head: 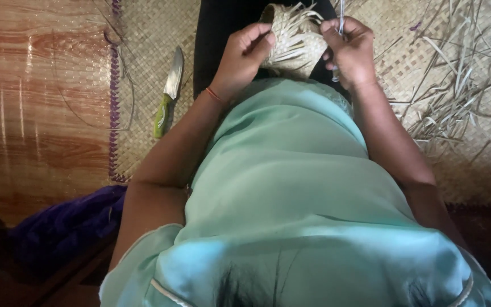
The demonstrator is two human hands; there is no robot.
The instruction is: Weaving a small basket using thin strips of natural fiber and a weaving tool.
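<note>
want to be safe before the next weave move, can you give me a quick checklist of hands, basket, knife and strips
1. Left hand grips the small pale woven straw basket: ok.
2. Right hand holds the basket's other side, pinching a thin strip: ok.
3. Loose strand ends free of the fingers: cannot tell.
4. Green-handled steel knife lies on the woven mat, apart from both hands: ok.
5. Pile of loose dry straw strips beside the right hand: ok.
</note>
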